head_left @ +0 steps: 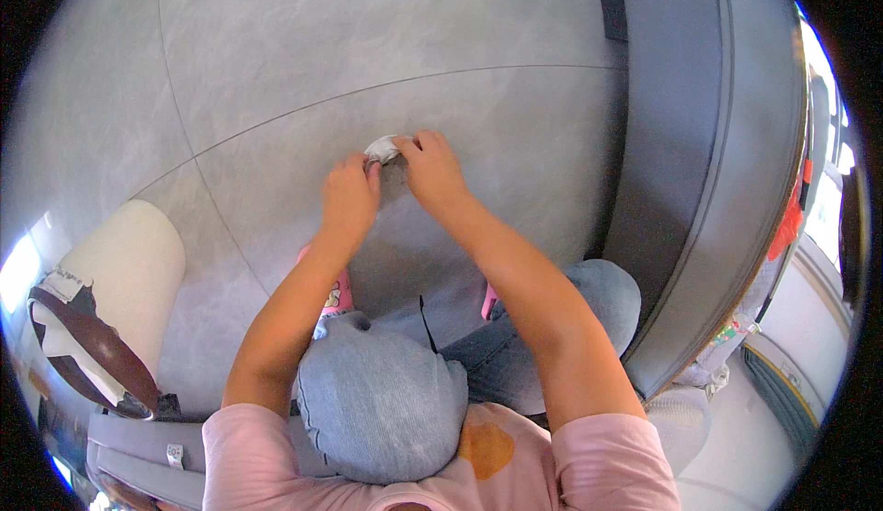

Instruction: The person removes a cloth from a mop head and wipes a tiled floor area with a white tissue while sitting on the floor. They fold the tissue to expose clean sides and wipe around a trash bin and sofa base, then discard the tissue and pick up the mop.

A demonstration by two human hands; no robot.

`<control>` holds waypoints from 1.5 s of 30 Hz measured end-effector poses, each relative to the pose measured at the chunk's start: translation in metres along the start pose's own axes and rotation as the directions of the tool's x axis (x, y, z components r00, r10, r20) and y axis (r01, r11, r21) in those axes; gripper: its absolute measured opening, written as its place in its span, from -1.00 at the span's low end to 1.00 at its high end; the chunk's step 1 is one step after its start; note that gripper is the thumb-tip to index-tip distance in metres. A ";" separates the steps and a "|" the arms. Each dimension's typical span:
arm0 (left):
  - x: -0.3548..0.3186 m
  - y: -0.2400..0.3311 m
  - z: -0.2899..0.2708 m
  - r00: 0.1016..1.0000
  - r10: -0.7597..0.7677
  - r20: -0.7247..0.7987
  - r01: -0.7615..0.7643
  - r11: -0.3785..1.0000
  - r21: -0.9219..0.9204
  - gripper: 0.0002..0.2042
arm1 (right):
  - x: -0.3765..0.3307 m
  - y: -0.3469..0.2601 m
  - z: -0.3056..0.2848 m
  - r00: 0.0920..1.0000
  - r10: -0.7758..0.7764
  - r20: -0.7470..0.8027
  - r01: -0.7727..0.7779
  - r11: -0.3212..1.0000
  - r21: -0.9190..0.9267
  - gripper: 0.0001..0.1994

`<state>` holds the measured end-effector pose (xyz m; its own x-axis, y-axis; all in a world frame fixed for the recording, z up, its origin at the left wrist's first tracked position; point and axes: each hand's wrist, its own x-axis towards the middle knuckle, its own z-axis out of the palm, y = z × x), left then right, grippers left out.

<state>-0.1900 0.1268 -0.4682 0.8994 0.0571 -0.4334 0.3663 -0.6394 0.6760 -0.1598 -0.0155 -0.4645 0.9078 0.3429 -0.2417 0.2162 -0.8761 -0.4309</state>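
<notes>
My left hand point(349, 195) and my right hand point(430, 167) are held out in front of me over the grey tiled floor point(386, 42). Between their fingertips is a small crumpled white piece, paper or cloth point(383, 149); both hands pinch it. Most of the white piece is hidden by my fingers. I am sitting, with my knees in light blue jeans point(382, 401) below my arms.
A dark grey sofa point(681, 143) runs along the right. At the left stands a cream rounded seat point(124, 263) with a brown strap point(97, 345) and a grey bag point(129, 447) beside it. Pink slippers point(338, 295) show by my feet.
</notes>
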 end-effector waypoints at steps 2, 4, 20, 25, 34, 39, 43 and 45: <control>-0.004 -0.004 -0.002 0.999 0.005 0.033 -0.005 1.000 -0.005 -0.76 | -0.002 -0.006 0.000 1.000 0.013 -0.021 -0.013 1.000 -0.027 -0.68; -0.008 -0.008 -0.001 0.998 0.051 0.046 -0.051 0.999 0.010 -0.70 | -0.002 -0.011 -0.004 0.999 0.039 0.001 -0.039 0.995 -0.093 -0.67; 0.001 0.000 -0.006 0.859 -0.171 0.483 0.406 0.803 -0.437 -0.64 | -0.020 -0.016 0.018 0.983 0.156 0.092 -0.172 0.962 0.214 -0.54; -0.007 -0.009 0.003 0.834 -0.086 0.545 0.528 0.410 -0.743 -0.59 | -0.019 -0.023 0.018 0.993 0.112 0.044 -0.118 0.977 0.180 -0.47; 0.021 -0.009 -0.015 0.766 0.632 0.122 -0.636 0.771 0.002 -0.62 | -0.028 -0.027 0.033 0.976 0.196 -0.099 -0.186 0.978 0.097 -0.61; 0.036 -0.023 -0.014 0.716 0.654 0.243 -0.695 0.700 0.164 -0.64 | -0.033 -0.041 0.027 0.959 0.240 -0.149 -0.245 0.970 -0.012 -0.69; 0.032 -0.019 -0.012 0.678 0.690 0.252 -0.735 0.632 0.245 -0.62 | -0.036 -0.040 0.029 0.931 0.304 -0.203 -0.312 0.950 -0.009 -0.60; 0.032 -0.018 -0.013 0.655 0.700 0.284 -0.756 0.596 0.273 -0.61 | -0.036 -0.036 0.033 0.935 0.304 -0.184 -0.309 0.951 0.001 -0.65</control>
<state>-0.1646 0.1496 -0.4864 0.7776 -0.6285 0.0203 -0.5265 -0.6330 0.5676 -0.2122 0.0151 -0.4686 0.9804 -0.0082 -0.1970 -0.0754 -0.9388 -0.3361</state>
